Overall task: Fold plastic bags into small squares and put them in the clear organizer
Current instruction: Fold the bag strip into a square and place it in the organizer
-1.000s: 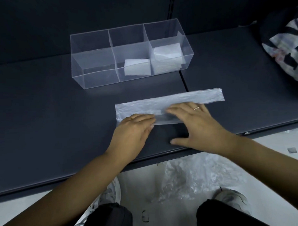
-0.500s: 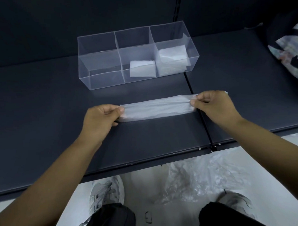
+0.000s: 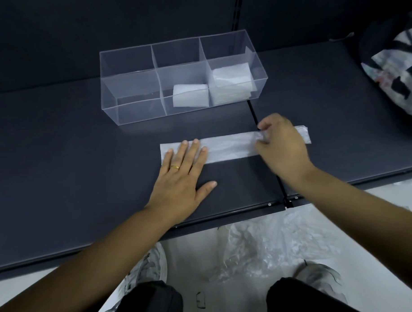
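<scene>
Bag strip (image 3: 230, 146) on shelf, 6 o'clock of clear organizer (image 3: 128, 109). Left hand (image 3: 180, 177) flat, fingers straight, pressing the 9 o'clock end; right hand (image 3: 281, 148) fingers pinch it twd 3. Squares in 2 compartments; strip not yet squared.

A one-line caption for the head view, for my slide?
Left hand presses a folded plastic strip while right hand pinches it, near a clear organizer.

Matt dark metal shelf (image 3: 83, 160), glossy clear plastic organizer (image 3: 133, 107), thin translucent crinkled plastic bag strip (image 3: 230, 146)
</scene>
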The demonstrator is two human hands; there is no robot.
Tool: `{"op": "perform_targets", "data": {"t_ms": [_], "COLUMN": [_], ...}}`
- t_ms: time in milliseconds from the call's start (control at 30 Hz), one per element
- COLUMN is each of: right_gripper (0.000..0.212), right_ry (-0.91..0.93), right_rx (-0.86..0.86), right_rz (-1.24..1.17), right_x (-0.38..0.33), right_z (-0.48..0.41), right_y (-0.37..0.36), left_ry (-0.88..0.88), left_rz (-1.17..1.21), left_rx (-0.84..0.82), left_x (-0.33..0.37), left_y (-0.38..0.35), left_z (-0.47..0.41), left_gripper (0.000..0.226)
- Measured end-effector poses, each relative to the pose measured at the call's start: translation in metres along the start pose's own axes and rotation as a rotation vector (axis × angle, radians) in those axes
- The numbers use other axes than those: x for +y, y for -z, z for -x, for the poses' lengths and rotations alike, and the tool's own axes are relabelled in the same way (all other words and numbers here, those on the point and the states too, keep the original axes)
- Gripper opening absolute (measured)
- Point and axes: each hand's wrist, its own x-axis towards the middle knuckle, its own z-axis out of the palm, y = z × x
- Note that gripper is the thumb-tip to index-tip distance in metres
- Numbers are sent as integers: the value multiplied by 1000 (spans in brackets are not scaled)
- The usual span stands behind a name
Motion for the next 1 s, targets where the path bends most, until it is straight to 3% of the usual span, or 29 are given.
{"op": "perform_targets", "data": {"t_ms": [67,167,233,333,533,600,800,1000], "right_gripper": [38,55,64,79,92,85,36,8], "right_ry": [314,593,589,494,250,177,64,99], "right_rx": [58,-287,-410,-332,-244,-219,41,-54], "right_rz": [89,175,331,528,529,506,169,108], "right_x": [-19,-32,-17,18,81,94,104,102], "right_z": [16,38,40,29,20,18,-14,-33], "right_y": [-12,-38,-47,-34,14,25,45,45], "left_ry": [4,-4,-12,-8,-13,-12,-20,-30], "left_rz": [-21,-5,4,-11,-26,-23,0,5], "left_rx": [-4,-7,1,6,16,23,34,29], "left_x": [0,1,1,1,1,1,3,3], "left_y": [-1,-2,-2,-1,-1,-1,1,3], "left_z": [0,-1,0,0,0,1,0,1], "left_gripper": [76,75,74,74,76,76,76,75]}}
